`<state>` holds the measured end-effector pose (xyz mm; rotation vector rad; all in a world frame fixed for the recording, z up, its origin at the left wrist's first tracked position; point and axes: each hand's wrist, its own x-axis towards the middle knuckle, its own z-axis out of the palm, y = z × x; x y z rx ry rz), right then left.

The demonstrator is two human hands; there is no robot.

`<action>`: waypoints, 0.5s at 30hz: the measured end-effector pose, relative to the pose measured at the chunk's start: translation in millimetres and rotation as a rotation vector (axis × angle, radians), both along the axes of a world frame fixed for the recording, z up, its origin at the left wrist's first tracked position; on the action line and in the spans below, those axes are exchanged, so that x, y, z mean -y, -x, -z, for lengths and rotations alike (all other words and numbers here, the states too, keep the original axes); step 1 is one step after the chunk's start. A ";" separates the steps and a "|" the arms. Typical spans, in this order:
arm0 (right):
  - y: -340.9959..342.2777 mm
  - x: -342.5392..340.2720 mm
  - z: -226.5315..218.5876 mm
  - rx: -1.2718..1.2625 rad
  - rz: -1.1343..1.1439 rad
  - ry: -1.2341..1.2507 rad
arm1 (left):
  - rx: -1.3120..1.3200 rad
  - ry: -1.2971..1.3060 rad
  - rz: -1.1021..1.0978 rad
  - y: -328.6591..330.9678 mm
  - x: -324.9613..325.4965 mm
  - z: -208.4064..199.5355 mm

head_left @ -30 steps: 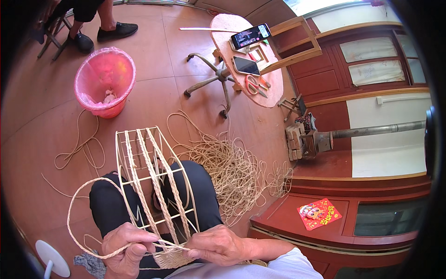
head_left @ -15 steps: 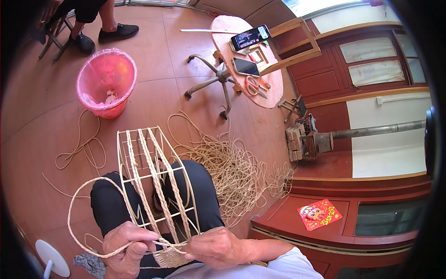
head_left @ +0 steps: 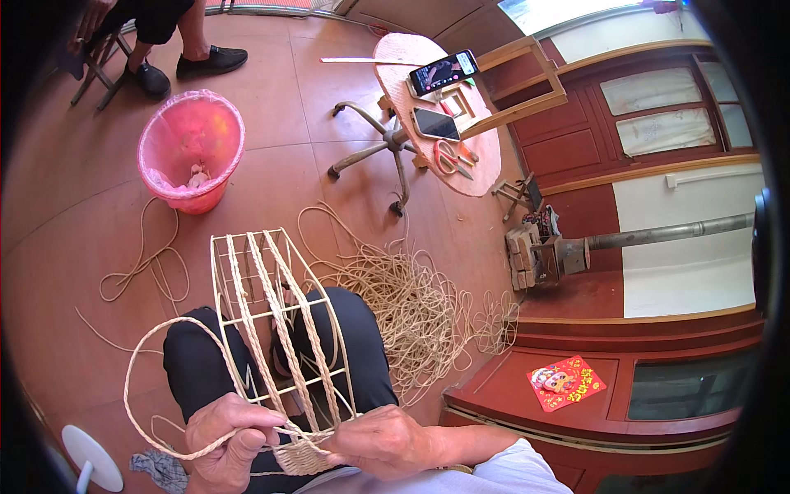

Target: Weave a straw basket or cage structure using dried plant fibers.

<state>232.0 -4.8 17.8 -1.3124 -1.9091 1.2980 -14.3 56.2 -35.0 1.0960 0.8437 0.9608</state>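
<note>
A cream wire basket frame [head_left: 276, 314] rests across my dark-trousered knees, with several twisted cords running along its length. Close to my body, its near end carries a tightly woven band [head_left: 301, 458]. My left hand [head_left: 226, 440] pinches a pale twisted cord [head_left: 132, 375] between thumb and fingers at the left edge of the weave; the cord's loop swings out to the left. At the right edge of the weave, my right hand [head_left: 383, 443] is closed, its knuckles up, on the cord by the frame's side. Its fingertips are partly hidden.
A big heap of loose cord [head_left: 415, 309] lies on the floor to the right. Ahead stand a pink lined bin [head_left: 191, 152] and a round table [head_left: 485, 169] bearing phones, scissors [head_left: 451, 156] and a wooden frame. Another person's shoes [head_left: 212, 62] show at the far left.
Both hands keep nearly the same grip at the weave. The whole view has shifted slightly, and the picture on the propped phone differs.
</note>
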 end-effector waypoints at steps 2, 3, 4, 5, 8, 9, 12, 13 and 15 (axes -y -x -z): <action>0.7 -2.1 -0.4 -0.020 -0.005 -0.009 | -0.003 -0.007 0.004 0.0 0.2 0.0; 0.2 -3.8 0.4 -0.024 -0.031 -0.004 | 0.001 -0.005 0.003 -0.2 0.3 0.3; 0.3 -5.1 1.0 -0.027 -0.058 0.001 | 0.005 -0.002 0.002 -0.2 0.4 0.4; 1.1 -5.8 1.2 -0.027 -0.059 0.000 | 0.005 -0.003 0.001 0.3 0.1 -0.1; 4.0 -7.7 -1.0 -0.078 -0.063 -0.019 | -0.009 -0.002 0.014 0.6 0.2 -1.4; 5.3 -9.5 -2.1 -0.085 -0.061 -0.005 | -0.007 0.012 0.007 1.1 1.6 -0.6; 7.3 -11.7 -1.4 -0.088 -0.065 0.015 | -0.007 0.033 0.003 2.9 3.0 1.5; 7.4 -12.0 -1.2 -0.083 -0.069 0.022 | -0.007 0.039 0.008 3.4 2.8 1.9; 6.2 -14.3 -1.3 -0.084 -0.076 0.036 | 0.008 0.043 0.018 3.8 1.8 2.1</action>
